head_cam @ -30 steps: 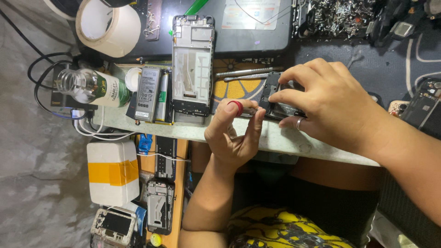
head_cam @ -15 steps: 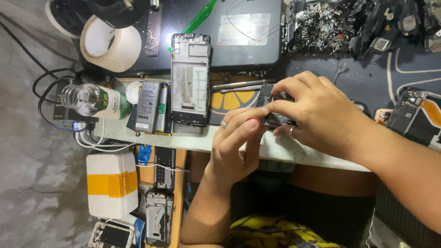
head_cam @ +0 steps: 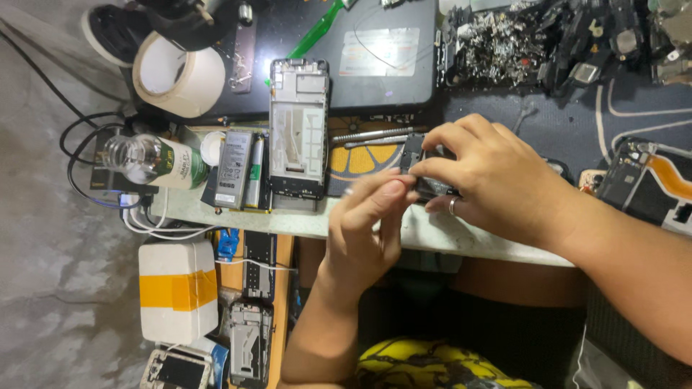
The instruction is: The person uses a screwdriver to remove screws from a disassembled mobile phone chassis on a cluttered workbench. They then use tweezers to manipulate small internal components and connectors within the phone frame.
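The person works at a cluttered bench, both hands meeting over a small dark phone part (head_cam: 425, 169) held just above the near edge of the worktop (head_cam: 303, 220). The right hand (head_cam: 497, 180) closes round the part from the right, thumb and forefinger pinching it; a ring shows on one finger. The left hand (head_cam: 364, 227) comes up from below the bench edge, its fingertips (head_cam: 393, 191) pressed against the left side of the same part. The part is largely covered by the fingers, and its detail cannot be made out.

Just left of the hands a stripped phone frame (head_cam: 298, 130) lies lengthwise, running near to far. Beside it, further left, rest a grey battery (head_cam: 235, 169) and a clear bottle with a green label (head_cam: 155, 162) lying on its side. Two metal tools (head_cam: 371, 137) lie between the frame and the part. At the far left sits a roll of pale tape (head_cam: 179, 75). At the far right a heap of loose metal and dark scrap components (head_cam: 519, 39) is piled up. Below the bench on the left stands a white box with a yellow band (head_cam: 178, 292).
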